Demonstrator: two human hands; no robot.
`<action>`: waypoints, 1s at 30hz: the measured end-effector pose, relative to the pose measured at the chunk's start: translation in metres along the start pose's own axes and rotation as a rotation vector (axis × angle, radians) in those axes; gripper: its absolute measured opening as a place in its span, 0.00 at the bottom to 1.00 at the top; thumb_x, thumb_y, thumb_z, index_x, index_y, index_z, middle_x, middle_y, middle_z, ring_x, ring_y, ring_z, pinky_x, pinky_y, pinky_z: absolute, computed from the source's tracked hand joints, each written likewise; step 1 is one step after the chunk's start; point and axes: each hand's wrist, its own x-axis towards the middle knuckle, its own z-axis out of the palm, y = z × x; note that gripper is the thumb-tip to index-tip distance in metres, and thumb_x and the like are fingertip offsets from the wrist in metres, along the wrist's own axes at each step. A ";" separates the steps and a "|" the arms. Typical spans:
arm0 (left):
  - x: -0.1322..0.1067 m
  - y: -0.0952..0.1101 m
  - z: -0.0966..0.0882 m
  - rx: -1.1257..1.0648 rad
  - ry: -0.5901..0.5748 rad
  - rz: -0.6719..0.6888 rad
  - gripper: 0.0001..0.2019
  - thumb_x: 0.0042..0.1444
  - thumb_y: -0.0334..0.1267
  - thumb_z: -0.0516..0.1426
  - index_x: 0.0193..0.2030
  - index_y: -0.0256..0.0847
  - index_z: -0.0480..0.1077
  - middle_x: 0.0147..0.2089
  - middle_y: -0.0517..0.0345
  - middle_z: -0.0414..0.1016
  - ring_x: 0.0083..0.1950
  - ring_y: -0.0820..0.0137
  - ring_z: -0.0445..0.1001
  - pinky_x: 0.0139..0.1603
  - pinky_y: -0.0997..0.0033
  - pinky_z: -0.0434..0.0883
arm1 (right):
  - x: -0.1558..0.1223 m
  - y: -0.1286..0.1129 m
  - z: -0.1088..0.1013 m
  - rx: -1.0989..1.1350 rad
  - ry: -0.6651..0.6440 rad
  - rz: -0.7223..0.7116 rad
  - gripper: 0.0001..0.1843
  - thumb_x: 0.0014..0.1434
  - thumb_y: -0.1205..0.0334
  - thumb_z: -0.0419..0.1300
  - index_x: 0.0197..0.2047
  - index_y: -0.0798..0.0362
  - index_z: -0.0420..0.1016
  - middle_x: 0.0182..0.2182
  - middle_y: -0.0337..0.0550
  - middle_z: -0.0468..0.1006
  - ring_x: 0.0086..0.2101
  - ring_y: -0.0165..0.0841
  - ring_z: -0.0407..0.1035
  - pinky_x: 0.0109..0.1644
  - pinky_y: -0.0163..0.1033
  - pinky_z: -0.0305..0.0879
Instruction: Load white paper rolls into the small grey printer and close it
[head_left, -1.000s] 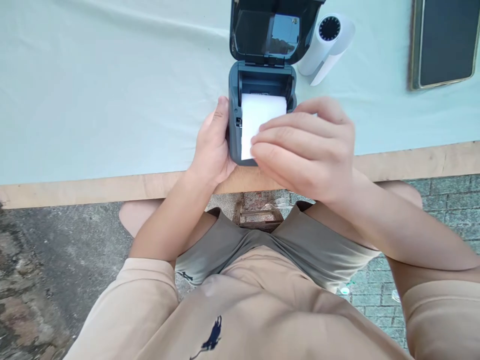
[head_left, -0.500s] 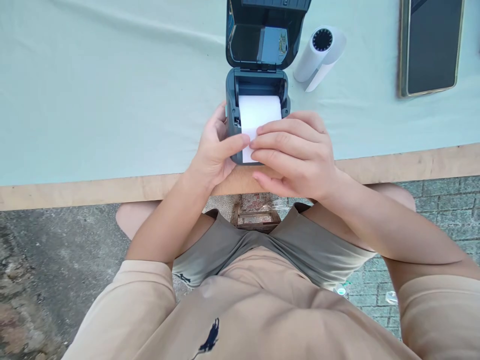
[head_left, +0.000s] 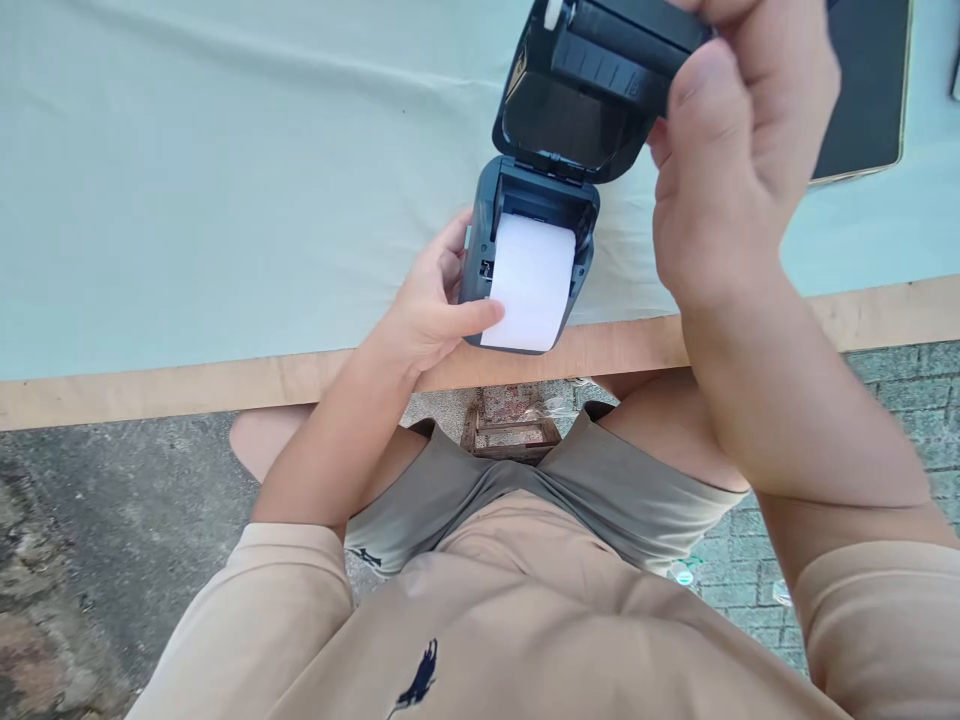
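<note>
A dark label printer [head_left: 474, 275] stands tilted near the table's front edge with its lid raised. My left hand [head_left: 442, 305] grips its left side, the thumb resting on the white paper [head_left: 534, 275] that runs out of the paper bay over the front. The printer's lid [head_left: 581, 100] leans back on its hinge. At the lid's upper right corner, my right hand [head_left: 739, 150] has its fingers closed round the edge; its fingertips are partly hidden behind the lid.
A pale green cloth [head_left: 225, 200] covers the table, whose bare wooden edge [head_left: 187, 385] runs along the front. Behind my right hand lies a dark phone or tablet [head_left: 862, 100], partly covered. Under the table there is a small wooden stool or frame [head_left: 514, 437].
My right hand has left the paper and moved up to the lid, taking hold of its corner. The printer has shifted slightly right and turned. The loose paper roll is now hidden.
</note>
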 end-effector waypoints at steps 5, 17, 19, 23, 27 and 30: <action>0.002 -0.003 0.000 -0.025 0.074 -0.006 0.32 0.34 0.45 0.72 0.49 0.45 0.70 0.41 0.58 0.78 0.47 0.56 0.81 0.37 0.64 0.80 | -0.013 0.000 0.013 -0.053 -0.083 -0.254 0.15 0.63 0.48 0.55 0.46 0.49 0.70 0.45 0.43 0.75 0.49 0.37 0.70 0.55 0.48 0.72; -0.006 0.012 0.021 -0.245 0.177 -0.005 0.23 0.42 0.42 0.69 0.45 0.42 0.72 0.40 0.56 0.79 0.56 0.55 0.78 0.43 0.65 0.80 | -0.032 0.011 0.021 -0.038 -0.228 0.069 0.29 0.62 0.39 0.57 0.59 0.45 0.59 0.59 0.47 0.65 0.56 0.39 0.66 0.46 0.41 0.75; -0.005 0.013 0.022 -0.276 0.182 0.005 0.21 0.46 0.44 0.67 0.46 0.40 0.72 0.39 0.56 0.79 0.58 0.56 0.77 0.46 0.65 0.79 | -0.033 0.013 0.023 0.047 -0.292 0.127 0.33 0.61 0.38 0.57 0.62 0.44 0.54 0.56 0.47 0.68 0.50 0.37 0.70 0.43 0.39 0.74; -0.005 0.016 0.025 -0.227 0.252 -0.055 0.17 0.47 0.45 0.65 0.43 0.42 0.73 0.37 0.57 0.78 0.57 0.58 0.77 0.50 0.65 0.78 | -0.034 0.016 0.024 0.186 -0.383 0.167 0.36 0.61 0.38 0.57 0.64 0.43 0.48 0.50 0.44 0.73 0.42 0.33 0.73 0.41 0.39 0.74; -0.005 0.018 0.028 -0.228 0.251 -0.050 0.13 0.48 0.43 0.64 0.41 0.43 0.73 0.38 0.56 0.78 0.56 0.58 0.77 0.49 0.65 0.78 | -0.033 0.017 0.022 0.180 -0.378 0.177 0.36 0.61 0.40 0.59 0.65 0.44 0.48 0.49 0.44 0.73 0.43 0.33 0.73 0.39 0.37 0.74; -0.005 0.017 0.027 -0.224 0.201 -0.004 0.12 0.52 0.43 0.62 0.42 0.41 0.73 0.38 0.55 0.78 0.56 0.58 0.78 0.49 0.64 0.78 | -0.034 0.018 0.022 0.156 -0.375 0.165 0.37 0.61 0.43 0.60 0.65 0.44 0.47 0.47 0.44 0.73 0.43 0.34 0.73 0.38 0.37 0.74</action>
